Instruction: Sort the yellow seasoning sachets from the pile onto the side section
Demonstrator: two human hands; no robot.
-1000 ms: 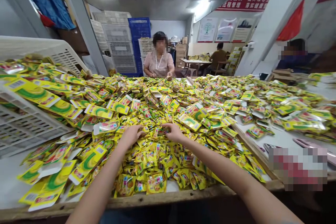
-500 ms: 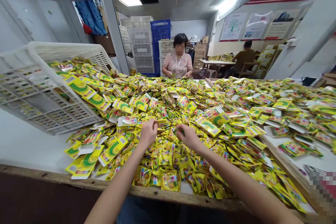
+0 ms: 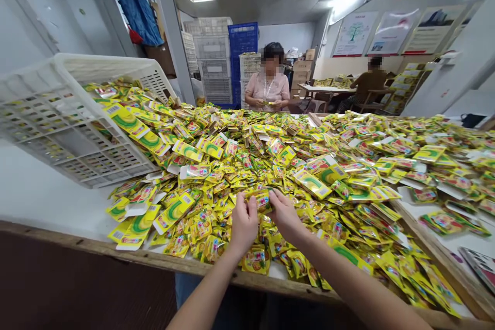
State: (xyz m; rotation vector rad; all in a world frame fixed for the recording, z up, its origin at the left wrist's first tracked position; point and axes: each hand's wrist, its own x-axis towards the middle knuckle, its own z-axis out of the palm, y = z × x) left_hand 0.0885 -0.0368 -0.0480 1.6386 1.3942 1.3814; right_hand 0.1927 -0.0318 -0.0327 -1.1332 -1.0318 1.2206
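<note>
Between both hands, above the heap, is a small yellow and green sachet [image 3: 262, 201]. My left hand [image 3: 244, 220] is closed on its left end, thumb in front. My right hand [image 3: 285, 214] pinches the right end, its fingertips partly hidden behind the packet. Beneath and around them lie many loose yellow sachets [image 3: 255, 259] with fruit pictures. Flat yellow cartons with white flaps are mixed in, such as one carton [image 3: 174, 212] left of my hands and another carton [image 3: 312, 184] to the right.
A white plastic crate [image 3: 104, 157] lies tipped on the left, cartons spilling from it. The table's wooden edge [image 3: 88, 245] runs along the front, and a wooden strip [image 3: 436, 252] divides the right side. A co-worker [image 3: 267, 85] sits opposite; another person [image 3: 369, 82] sits farther back.
My hands have come closer together and nearer to me, and both now hold one sachet. The view has turned slightly left. Across the table, the co-worker's hands have moved closer together.
</note>
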